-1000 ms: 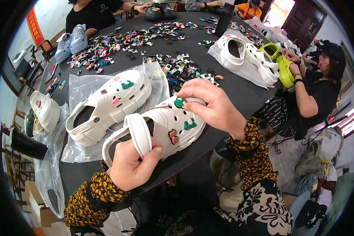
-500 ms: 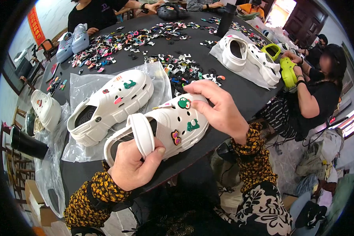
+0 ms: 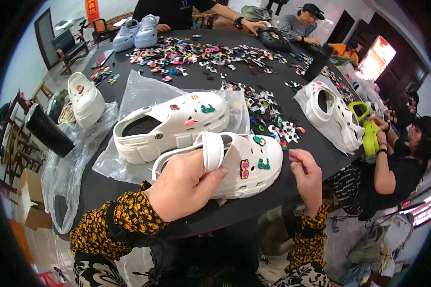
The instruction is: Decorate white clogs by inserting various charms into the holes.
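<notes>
My left hand (image 3: 187, 184) is closed round the heel strap of a white clog (image 3: 225, 179), whose toe points right. A green round charm (image 3: 259, 140), a green bow-shaped charm (image 3: 264, 163) and a pair of sunglasses as a charm (image 3: 244, 169) sit on its upper. Just off the toe is my right hand (image 3: 307, 178), apart from the shoe, fingers loosely curled with thumb and forefinger apart and nothing visible between them. Behind lies a second white clog (image 3: 172, 125) with several charms, on a clear plastic bag (image 3: 242, 109).
Loose charms (image 3: 268, 110) lie heaped beyond the toe, with a longer heap (image 3: 201, 55) farther back. White clogs (image 3: 342, 119) rest at the right, by a person holding a lime-green clog (image 3: 371, 137). A single white clog (image 3: 86, 103) and a black tumbler (image 3: 48, 129) stand left.
My right hand has let go of the green round charm on the clog and drawn away past the toe. My left hand keeps its hold. The whole view has shifted.
</notes>
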### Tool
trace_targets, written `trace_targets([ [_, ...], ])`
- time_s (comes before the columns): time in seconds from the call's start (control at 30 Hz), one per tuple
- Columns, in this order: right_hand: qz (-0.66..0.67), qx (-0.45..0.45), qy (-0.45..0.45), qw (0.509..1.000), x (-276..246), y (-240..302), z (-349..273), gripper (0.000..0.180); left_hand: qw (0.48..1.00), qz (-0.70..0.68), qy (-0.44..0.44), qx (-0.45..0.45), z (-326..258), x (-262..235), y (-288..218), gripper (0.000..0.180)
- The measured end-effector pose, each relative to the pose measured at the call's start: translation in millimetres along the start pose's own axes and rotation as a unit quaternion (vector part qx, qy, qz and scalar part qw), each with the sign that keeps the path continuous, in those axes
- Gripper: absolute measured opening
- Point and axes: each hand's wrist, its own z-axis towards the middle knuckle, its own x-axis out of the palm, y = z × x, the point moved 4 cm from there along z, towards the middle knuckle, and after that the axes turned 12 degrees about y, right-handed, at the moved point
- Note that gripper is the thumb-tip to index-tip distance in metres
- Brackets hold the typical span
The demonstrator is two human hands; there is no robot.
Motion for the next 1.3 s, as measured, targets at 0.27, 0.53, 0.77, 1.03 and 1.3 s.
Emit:
trace_targets([
  [0.27,0.019,0.026,-0.029,0.999,10.7,-35.7,-1.4,0.022,0.994,0.019,-0.062,-0.084,-2.5,-33.9,-3.8,0.009],
  [0.53,-0.019,0.024,-0.044,0.999,16.9,-40.8,-3.5,0.017,0.977,0.061,0.038,-0.199,-22.1,-36.3,7.8,0.017],
  [0.77,-0.037,0.011,-0.046,0.998,16.0,-34.5,-6.8,0.015,0.969,0.159,-0.091,-0.163,-45.1,-81.1,-5.3,0.025],
  [1.03,0.006,0.027,-0.055,0.998,14.2,-36.0,-10.1,0.014,0.908,0.351,0.132,-0.189,-20.2,-81.7,43.0,0.065],
  [1.3,0.032,0.034,-0.068,0.997,12.9,-41.9,-10.7,0.013,0.936,0.287,0.128,-0.161,5.9,-75.5,70.4,0.043],
])
